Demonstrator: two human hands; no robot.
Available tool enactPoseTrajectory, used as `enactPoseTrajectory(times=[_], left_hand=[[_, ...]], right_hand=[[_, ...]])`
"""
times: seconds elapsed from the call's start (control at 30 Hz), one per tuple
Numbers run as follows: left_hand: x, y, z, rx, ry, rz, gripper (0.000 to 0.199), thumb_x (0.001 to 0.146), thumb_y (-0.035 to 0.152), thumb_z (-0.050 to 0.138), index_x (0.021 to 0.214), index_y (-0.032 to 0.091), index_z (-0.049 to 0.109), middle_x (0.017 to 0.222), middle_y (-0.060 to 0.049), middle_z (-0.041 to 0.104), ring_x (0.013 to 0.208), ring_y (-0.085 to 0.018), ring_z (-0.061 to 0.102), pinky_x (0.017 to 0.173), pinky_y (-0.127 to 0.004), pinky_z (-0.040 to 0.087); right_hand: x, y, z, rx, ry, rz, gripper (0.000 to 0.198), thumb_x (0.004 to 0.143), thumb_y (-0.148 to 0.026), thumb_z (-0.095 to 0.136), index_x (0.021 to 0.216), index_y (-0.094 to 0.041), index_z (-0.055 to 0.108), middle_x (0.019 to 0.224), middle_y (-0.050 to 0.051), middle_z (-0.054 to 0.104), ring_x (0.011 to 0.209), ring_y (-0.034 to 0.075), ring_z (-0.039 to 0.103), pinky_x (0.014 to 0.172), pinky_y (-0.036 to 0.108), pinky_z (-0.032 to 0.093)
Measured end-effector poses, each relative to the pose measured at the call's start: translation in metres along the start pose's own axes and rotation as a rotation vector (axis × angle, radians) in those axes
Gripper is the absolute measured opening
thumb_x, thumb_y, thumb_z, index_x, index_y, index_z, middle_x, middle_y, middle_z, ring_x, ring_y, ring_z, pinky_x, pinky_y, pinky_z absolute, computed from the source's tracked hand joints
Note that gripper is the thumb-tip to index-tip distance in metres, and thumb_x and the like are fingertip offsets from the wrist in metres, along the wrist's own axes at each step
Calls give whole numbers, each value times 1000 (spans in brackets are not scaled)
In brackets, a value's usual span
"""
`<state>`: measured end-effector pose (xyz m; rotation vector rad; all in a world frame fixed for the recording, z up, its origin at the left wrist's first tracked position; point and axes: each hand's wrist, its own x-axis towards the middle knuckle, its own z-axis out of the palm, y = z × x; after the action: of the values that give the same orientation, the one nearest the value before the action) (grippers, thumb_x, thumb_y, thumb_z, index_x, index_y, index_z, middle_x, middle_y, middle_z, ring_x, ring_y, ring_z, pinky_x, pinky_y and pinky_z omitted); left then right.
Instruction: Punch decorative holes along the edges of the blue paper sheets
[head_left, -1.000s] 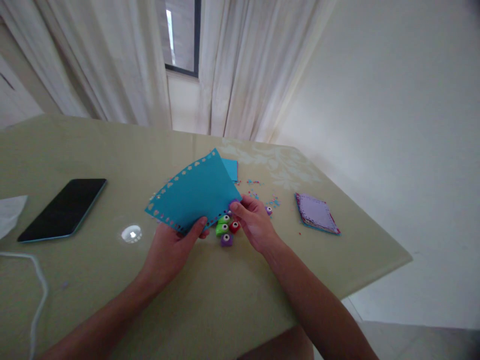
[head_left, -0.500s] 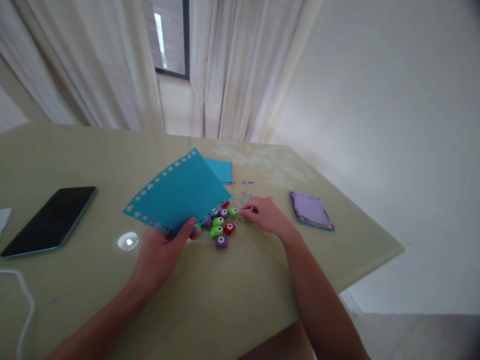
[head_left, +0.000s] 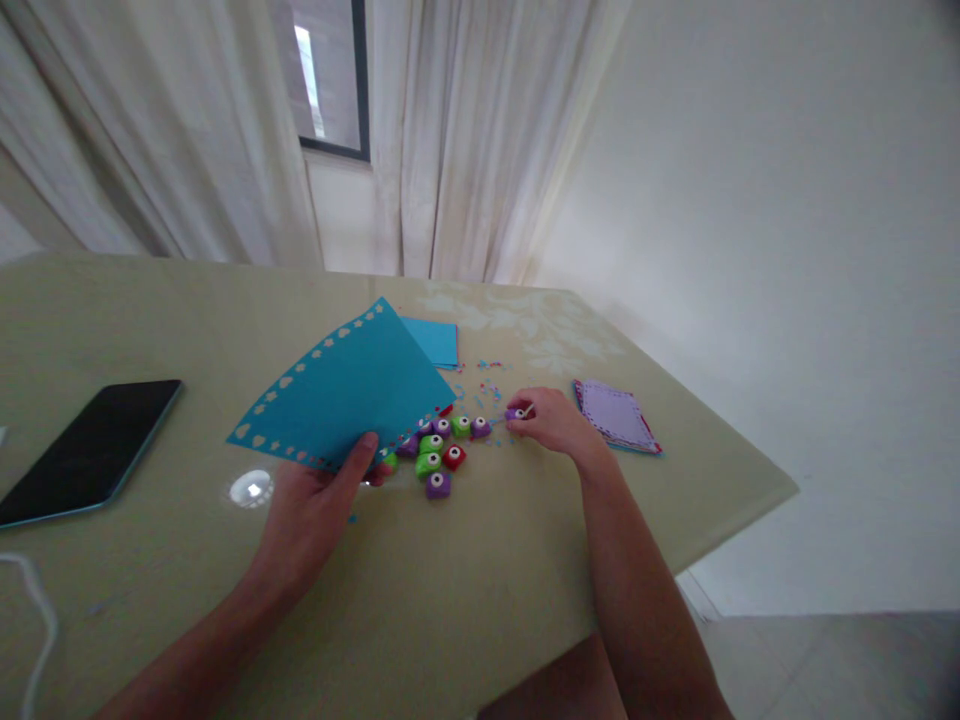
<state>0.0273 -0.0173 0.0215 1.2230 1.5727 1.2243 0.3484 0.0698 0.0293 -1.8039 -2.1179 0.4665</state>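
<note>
Pinched between the thumb and fingers of my left hand (head_left: 322,490) is a blue sheet of paper (head_left: 349,385), tilted up above the table. Small cut-out shapes such as hearts and flowers run along its left and lower edges. My right hand (head_left: 551,418) has its fingers closed on a small purple craft punch (head_left: 516,414). Several other punches lie clustered beside the sheet, among them a green punch (head_left: 428,464), a red punch (head_left: 454,457) and a purple punch (head_left: 439,485). The sheet's lower edge hides part of the cluster.
Behind the held sheet lies a stack of blue paper (head_left: 435,342). Tiny paper scraps (head_left: 489,390) are scattered past the punches. A stack of punched sheets (head_left: 616,415), lilac on top, rests at the right. At the left are a black tablet (head_left: 94,450) and a white cable (head_left: 45,610).
My right hand has moved slightly right, away from the cluster, and a purple punch now shows in its fingers. Another purple punch is now visible at the cluster's right end. The left hand still holds the sheet.
</note>
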Motion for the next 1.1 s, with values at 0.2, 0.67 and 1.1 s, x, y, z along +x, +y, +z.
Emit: enactPoseTrajectory(times=[0.2,0.67,1.1], left_hand=[[0,0,1,-15,-7,1,35,83,57,72,83,22,72,67,-1,77,61,-23,72,43,-29,46],[0,-2,2,-29,-43,97,34,86,55,74,77,22,73,72,-3,80,66,-24,75,63,-31,60],[-2,2,6,-52,-70,96,29,84,54,75,86,25,71,70,-2,79,64,-26,77,62,-32,61]], right_hand=[[-5,-43,9,822,127,-81,28,85,-47,80,94,-21,78,87,2,74,72,17,68,71,32,55],[-13,-93,56,1387,-40,-5,50,71,-64,91,80,-20,69,71,-2,65,59,11,62,54,23,51],[-14,-97,60,1534,-46,79,49,64,-55,100,94,-23,78,81,-1,71,69,12,64,62,23,53]])
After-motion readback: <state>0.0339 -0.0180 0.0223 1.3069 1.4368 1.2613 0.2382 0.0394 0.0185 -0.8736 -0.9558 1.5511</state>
